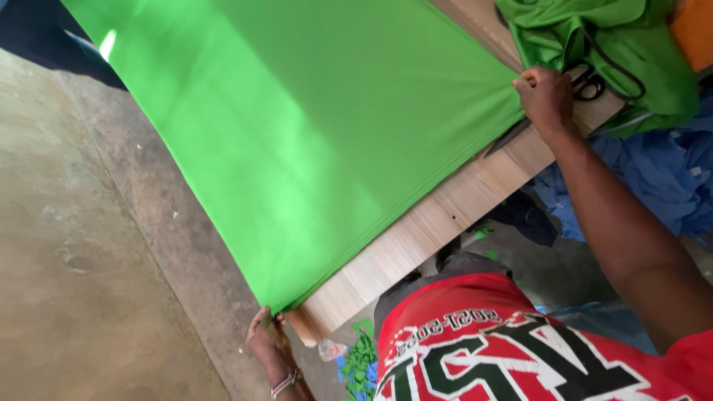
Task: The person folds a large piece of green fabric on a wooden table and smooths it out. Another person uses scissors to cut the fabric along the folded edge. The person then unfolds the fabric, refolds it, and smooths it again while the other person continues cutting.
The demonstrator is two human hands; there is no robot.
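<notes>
A large sheet of bright green fabric lies stretched flat over a light wooden table. My left hand pinches the fabric's near corner at the table's corner, low in the view. My right hand grips the fabric's other end at the upper right, bunching it into small folds. Black-handled scissors lie on the table just beyond my right hand, partly hidden by it.
A heap of loose green fabric sits at the top right with a black cord over it. Blue cloth is piled right of the table. Green and blue scraps litter the concrete floor.
</notes>
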